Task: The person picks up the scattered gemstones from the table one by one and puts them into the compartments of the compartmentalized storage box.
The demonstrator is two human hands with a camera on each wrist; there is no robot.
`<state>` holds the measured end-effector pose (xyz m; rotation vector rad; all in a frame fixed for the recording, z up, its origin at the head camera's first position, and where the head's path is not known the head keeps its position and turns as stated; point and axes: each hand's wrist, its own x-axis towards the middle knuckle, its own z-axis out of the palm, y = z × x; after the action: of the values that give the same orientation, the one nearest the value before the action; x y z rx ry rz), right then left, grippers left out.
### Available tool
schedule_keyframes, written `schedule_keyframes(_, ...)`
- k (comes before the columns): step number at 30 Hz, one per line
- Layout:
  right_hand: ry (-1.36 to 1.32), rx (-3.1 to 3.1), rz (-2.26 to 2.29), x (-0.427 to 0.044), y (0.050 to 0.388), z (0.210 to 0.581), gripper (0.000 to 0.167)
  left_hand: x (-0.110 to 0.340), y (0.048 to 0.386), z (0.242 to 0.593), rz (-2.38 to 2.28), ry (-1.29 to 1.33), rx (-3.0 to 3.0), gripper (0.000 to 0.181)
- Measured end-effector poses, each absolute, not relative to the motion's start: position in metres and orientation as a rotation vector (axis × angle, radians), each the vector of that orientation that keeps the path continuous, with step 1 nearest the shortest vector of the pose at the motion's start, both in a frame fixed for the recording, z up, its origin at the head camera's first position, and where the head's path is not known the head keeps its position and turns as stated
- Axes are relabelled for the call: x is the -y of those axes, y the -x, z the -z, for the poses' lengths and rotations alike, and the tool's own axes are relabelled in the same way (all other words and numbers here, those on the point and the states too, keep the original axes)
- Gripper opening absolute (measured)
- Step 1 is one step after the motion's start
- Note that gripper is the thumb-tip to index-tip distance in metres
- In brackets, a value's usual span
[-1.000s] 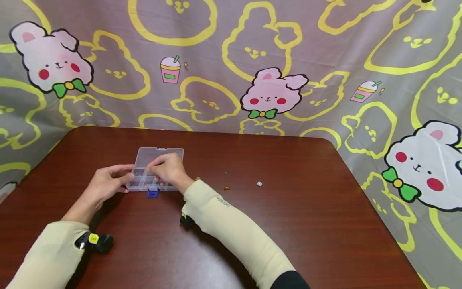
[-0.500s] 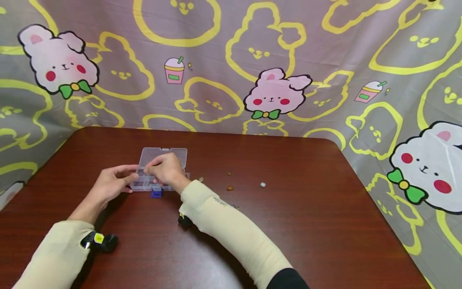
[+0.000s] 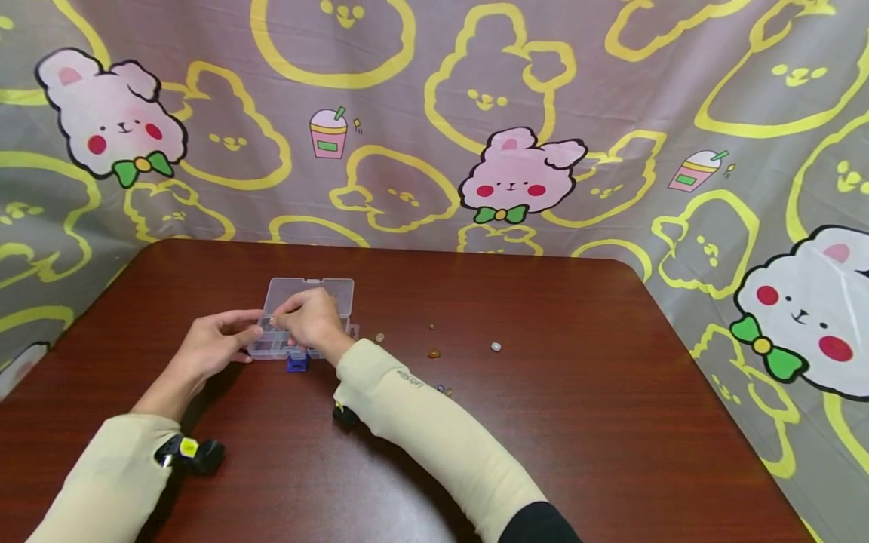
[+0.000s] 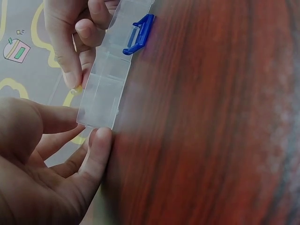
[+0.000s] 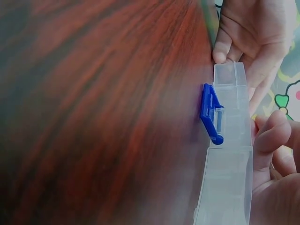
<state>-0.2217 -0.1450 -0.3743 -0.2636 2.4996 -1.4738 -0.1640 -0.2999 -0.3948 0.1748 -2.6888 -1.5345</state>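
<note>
A clear plastic compartment box [image 3: 271, 346] stands on the table with its lid [image 3: 333, 292] raised and a blue latch [image 3: 296, 363] at the front. My left hand [image 3: 212, 348] grips the box's left end, thumb at the near corner in the left wrist view. Over the left compartments, my right hand [image 3: 311, 320] pinches a small yellowish piece [image 4: 77, 88] between thumb and finger. The right wrist view shows the box front [image 5: 228, 180] between both hands; the piece is hidden there.
Right of the box on the brown table [image 3: 577, 422] lie a pale stone [image 3: 379, 338], an amber stone [image 3: 434, 354], a white stone [image 3: 496, 347] and a tiny one [image 3: 431, 326]. Small beads [image 3: 442, 389] lie beside the right sleeve. A patterned curtain [image 3: 394, 98] hangs behind.
My right hand has shifted slightly left over the box, uncovering more of its right side. Beads beside the right sleeve have come into view. The left hand keeps its grip.
</note>
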Motion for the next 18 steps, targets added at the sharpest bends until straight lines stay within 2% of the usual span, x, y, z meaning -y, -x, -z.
schedule_keyframes(18,0.225,-2.481,1.478,0.1450,0.2191,0.3723,0.014,0.3012,0.1634,0.3960,1.541,-0.175,2.698,0.043)
